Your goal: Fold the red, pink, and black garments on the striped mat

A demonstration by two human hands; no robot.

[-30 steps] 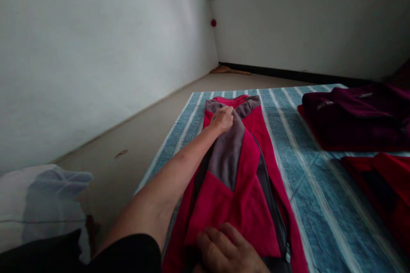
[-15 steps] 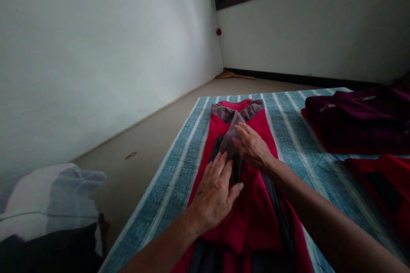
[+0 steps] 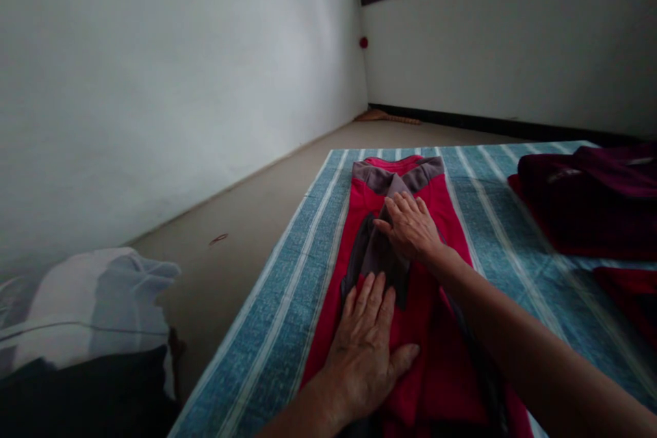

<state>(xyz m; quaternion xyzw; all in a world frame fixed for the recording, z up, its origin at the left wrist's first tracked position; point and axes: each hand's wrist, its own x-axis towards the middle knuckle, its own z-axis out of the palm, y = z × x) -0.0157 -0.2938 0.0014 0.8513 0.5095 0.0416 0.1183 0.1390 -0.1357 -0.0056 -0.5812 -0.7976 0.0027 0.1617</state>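
A red and grey shirt (image 3: 333, 328), its sides folded inward and its collar at the far end, lies lengthwise on a surface covered with blue striped cloth (image 3: 287, 267). Flat on the shirt's middle rests my left hand (image 3: 365, 349), fingers stretched out and thumb spread. Farther up, my right hand (image 3: 410, 226) lies with open fingers over the grey folded part just below the collar. Neither hand grips the fabric. My forearms hide part of the garment's near end.
Folded dark purple clothes (image 3: 590, 198) sit at the right, with a red folded garment (image 3: 626, 294) nearer me. White and grey fabric (image 3: 97, 294) is heaped at the lower left. A white wall (image 3: 179, 82) runs along the left, and a broom (image 3: 384, 116) lies in the far corner.
My left hand has slid nearer to me along the shirt, with its fingers now flatter. My right hand has settled on the grey part. The view has turned slightly left.
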